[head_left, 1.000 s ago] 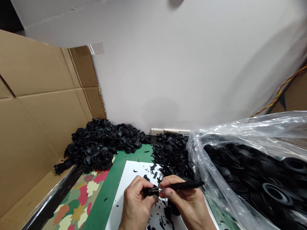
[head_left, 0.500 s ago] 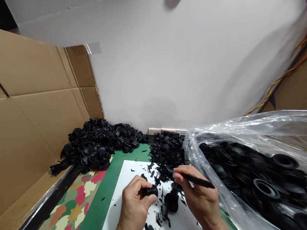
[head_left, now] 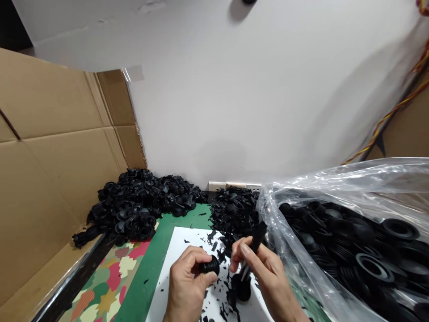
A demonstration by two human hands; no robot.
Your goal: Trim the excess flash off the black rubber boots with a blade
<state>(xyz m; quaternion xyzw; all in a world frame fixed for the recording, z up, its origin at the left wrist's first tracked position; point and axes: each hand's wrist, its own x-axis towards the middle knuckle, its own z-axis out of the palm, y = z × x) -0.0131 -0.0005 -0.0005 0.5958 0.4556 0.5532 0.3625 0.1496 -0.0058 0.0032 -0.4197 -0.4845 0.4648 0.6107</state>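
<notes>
My left hand (head_left: 188,282) is closed on a small black ribbed rubber part (head_left: 209,267), pinched between thumb and fingers over a white sheet (head_left: 174,275). My right hand (head_left: 263,273) grips a thin black-handled knife (head_left: 254,245), its handle pointing up and away and its blade tip down beside another black rubber part (head_left: 241,286) that stands on the sheet. The two hands are a few centimetres apart. Black trimmings (head_left: 224,308) litter the sheet between them.
A heap of black rubber parts (head_left: 140,205) lies at the back left against a cardboard wall (head_left: 56,152). A pile of black offcuts (head_left: 234,212) sits behind the sheet. A clear plastic bag (head_left: 351,232) full of rubber parts fills the right. Green cutting mat (head_left: 152,268) underneath.
My right hand drew the knife away from the held part, then swung it upright and came back near the part standing on the sheet. My left hand stayed nearly still.
</notes>
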